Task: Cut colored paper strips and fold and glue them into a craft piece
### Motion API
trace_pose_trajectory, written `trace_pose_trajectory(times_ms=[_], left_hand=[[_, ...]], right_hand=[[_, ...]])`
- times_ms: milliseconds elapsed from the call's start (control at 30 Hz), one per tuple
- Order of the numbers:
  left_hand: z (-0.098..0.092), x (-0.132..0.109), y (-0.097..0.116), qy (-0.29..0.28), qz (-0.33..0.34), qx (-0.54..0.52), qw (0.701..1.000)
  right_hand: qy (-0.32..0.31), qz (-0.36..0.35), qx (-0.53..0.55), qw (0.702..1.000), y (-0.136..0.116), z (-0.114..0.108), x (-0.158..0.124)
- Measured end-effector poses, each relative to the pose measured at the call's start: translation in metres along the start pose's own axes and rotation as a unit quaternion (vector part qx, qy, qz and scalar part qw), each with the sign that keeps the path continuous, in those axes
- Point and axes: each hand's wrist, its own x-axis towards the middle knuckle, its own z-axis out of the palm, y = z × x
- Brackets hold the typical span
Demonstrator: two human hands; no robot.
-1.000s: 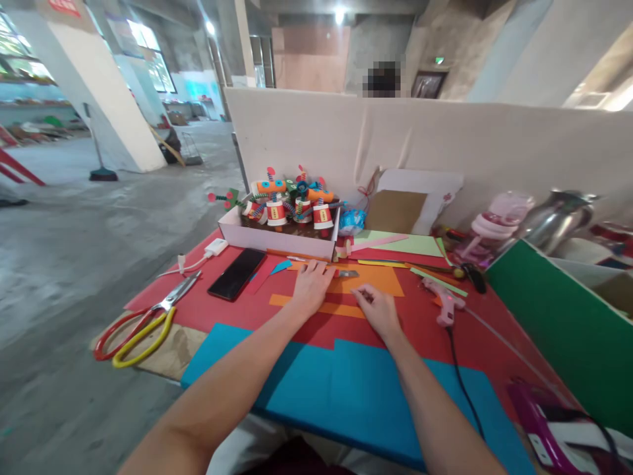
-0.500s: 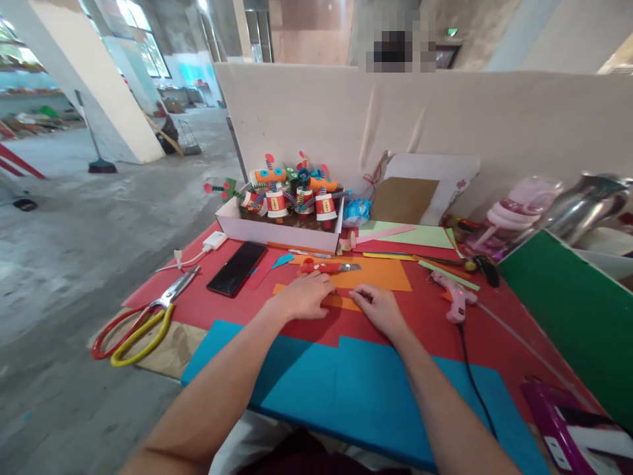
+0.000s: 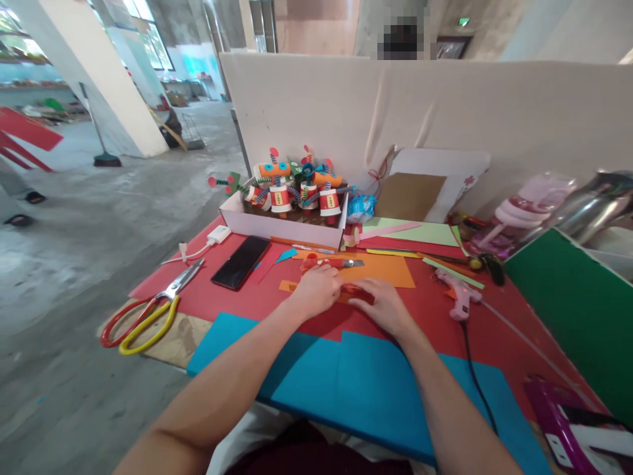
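Close together over the middle of the table are my two hands, at a narrow orange paper strip [image 3: 287, 285]. My left hand [image 3: 316, 291] is closed over the strip, whose left end sticks out beyond it. With thumb and fingers curled, my right hand [image 3: 384, 305] grips the strip's right part, which looks raised or bent between the hands. Just past my left fingers lies a red utility knife [image 3: 324, 263] with its blade out. It rests partly on a larger orange sheet [image 3: 390, 272].
Left are a black phone [image 3: 241, 262] and large scissors [image 3: 161, 305]. A white box [image 3: 281, 231] of paper-cup figures stands behind. At right lie a pink glue gun [image 3: 459, 293] with a cord and a green board [image 3: 568, 310]. Blue sheets [image 3: 380, 382] cover the front edge.
My right hand has turned inward and now grips the strip, whose right part has come up from the table. My left hand has closed more. The view has shifted slightly.
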Motion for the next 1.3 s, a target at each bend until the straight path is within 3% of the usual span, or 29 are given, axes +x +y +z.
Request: trace_pose_trajectory(times_ms=[100, 200, 467, 833, 1300], left_hand=[[0.004, 0.002, 0.011, 0.003, 0.005, -0.003, 1.0], [0.007, 0.0, 0.012, -0.014, 0.028, -0.032, 0.999], [0.006, -0.002, -0.018, -0.036, 0.032, -0.153, 0.987], [0.01, -0.003, -0.011, -0.029, 0.05, -0.069, 0.996], [0.01, -0.003, -0.006, -0.018, 0.062, -0.045, 0.997]], right_hand=[[-0.046, -0.009, -0.021, 0.999, 0.004, -0.002, -0.001], [-0.051, -0.011, -0.019, 0.998, 0.008, -0.003, -0.003], [-0.063, 0.007, 0.017, 0.998, 0.017, -0.007, -0.009], [-0.071, 0.017, -0.01, 0.997, 0.01, -0.006, -0.008], [-0.042, 0.018, -0.01, 0.999, 0.009, -0.004, -0.007]])
